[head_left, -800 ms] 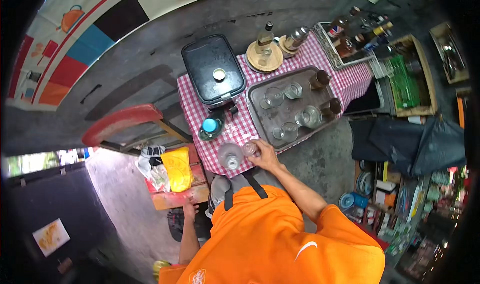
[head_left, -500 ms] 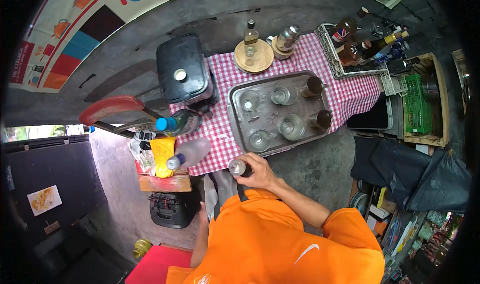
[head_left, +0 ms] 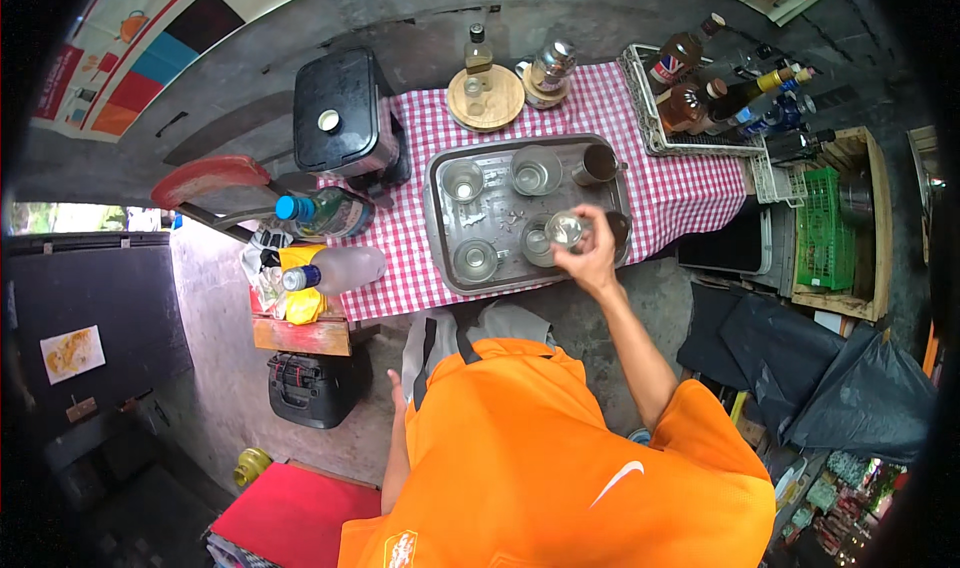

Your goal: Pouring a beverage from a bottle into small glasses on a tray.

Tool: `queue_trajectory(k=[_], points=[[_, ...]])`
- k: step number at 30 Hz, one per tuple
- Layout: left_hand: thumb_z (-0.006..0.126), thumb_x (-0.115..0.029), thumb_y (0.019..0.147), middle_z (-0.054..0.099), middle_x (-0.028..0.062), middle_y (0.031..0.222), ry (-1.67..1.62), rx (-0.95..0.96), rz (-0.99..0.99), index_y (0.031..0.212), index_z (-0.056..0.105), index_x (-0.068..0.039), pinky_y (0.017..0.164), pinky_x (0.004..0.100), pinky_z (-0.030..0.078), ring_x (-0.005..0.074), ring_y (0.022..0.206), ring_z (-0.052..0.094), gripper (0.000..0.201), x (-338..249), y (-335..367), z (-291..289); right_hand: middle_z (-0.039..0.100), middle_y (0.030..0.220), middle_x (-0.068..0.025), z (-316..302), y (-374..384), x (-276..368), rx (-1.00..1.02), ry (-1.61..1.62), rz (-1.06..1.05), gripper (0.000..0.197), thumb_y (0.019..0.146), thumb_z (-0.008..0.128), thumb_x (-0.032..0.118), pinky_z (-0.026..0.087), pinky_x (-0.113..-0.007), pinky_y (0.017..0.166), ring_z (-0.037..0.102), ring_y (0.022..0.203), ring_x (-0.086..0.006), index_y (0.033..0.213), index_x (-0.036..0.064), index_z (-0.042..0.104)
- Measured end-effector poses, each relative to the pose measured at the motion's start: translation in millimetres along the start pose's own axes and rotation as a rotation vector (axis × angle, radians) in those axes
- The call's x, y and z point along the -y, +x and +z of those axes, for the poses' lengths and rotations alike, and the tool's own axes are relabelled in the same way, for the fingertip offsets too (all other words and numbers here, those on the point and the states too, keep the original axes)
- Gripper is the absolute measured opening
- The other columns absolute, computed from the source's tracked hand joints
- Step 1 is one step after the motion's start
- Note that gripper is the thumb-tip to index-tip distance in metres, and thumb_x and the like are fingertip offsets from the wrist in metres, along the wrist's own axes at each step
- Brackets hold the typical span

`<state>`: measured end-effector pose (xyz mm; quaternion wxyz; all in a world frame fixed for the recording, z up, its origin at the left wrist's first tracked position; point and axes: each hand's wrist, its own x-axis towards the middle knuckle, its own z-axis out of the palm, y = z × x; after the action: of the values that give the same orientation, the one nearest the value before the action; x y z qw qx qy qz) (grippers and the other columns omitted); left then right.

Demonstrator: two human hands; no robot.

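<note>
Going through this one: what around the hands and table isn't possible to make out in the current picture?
All in the head view:
- Brown cup at the near right of the tray: partly hidden by the right hand.
- Clear tumbler beside it: partly covered by the held small clear glass.
- That small glass's contents: too small to tell.
- Left hand: edge-on; its grip is unclear.
- Bottle bases: hidden by the white basket.

I am seeing a curved white mark [head_left: 617,481] and a white crest [head_left: 401,549] standing out on the orange shirt [head_left: 520,438]. From my remote post I am also making out pale lettering on the red panel [head_left: 60,82] of the wall banner [head_left: 165,61], while a red, white and blue label [head_left: 666,70] is showing on an amber bottle [head_left: 688,48] in the wire basket [head_left: 705,151].
</note>
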<state>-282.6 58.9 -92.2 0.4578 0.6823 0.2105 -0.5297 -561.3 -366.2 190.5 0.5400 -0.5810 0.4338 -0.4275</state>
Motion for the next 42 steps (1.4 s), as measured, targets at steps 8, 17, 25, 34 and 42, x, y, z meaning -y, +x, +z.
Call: queue_trajectory(k=[8,17,25,34,42], points=[[0.039,-0.074,0.081,0.062,0.0168,0.109,0.656,-0.179,0.097,0.112,0.061,0.004,0.091,0.0361,0.04,0.0264,0.102,0.056,0.087,-61,-37,55,0.047,0.108,-0.0076,-21,59,-31,-0.114,-0.142,0.01,0.052,0.064,0.072,-0.002,0.056,-0.029,0.076,0.061,0.097,-0.0203,0.111,0.0018,0.051],[0.04,-0.075,0.081,0.062,0.018,0.108,0.618,-0.201,0.038,0.109,0.061,0.006,0.091,0.0363,0.039,0.0262,0.103,0.055,0.088,-52,13,25,0.053,0.11,-0.0103,-17,81,-42,-0.141,-0.431,-0.057,0.051,0.067,0.074,0.003,0.055,-0.026,0.071,0.062,0.091,-0.0164,0.113,-0.0007,0.053],[0.042,-0.073,0.082,0.062,0.018,0.11,0.542,-0.143,0.075,0.112,0.061,0.005,0.091,0.0348,0.039,0.0244,0.103,0.054,0.086,-44,1,23,0.054,0.106,-0.0109,-15,79,-35,-0.152,-0.45,0.048,0.051,0.063,0.075,0.008,0.056,-0.032,0.076,0.06,0.095,-0.0214,0.11,0.002,0.056],[0.047,-0.07,0.082,0.063,0.0149,0.106,0.649,-0.223,0.055,0.109,0.062,0.003,0.09,0.0336,0.039,0.0194,0.098,0.055,0.079,-30,33,7,0.055,0.105,-0.0122,-8,82,-30,-0.133,-0.508,-0.005,0.054,0.061,0.076,0.011,0.055,-0.03,0.072,0.06,0.093,-0.0233,0.111,0.003,0.057],[0.042,-0.06,0.089,0.063,0.0158,0.108,0.666,-0.17,0.204,0.107,0.063,0.0,0.091,0.034,0.038,0.0254,0.105,0.055,0.066,-134,-84,99,0.057,0.101,-0.0118,-14,83,-37,-0.127,-0.552,-0.019,0.053,0.061,0.077,0.014,0.053,-0.03,0.068,0.06,0.09,-0.0221,0.11,0.0034,0.058]])
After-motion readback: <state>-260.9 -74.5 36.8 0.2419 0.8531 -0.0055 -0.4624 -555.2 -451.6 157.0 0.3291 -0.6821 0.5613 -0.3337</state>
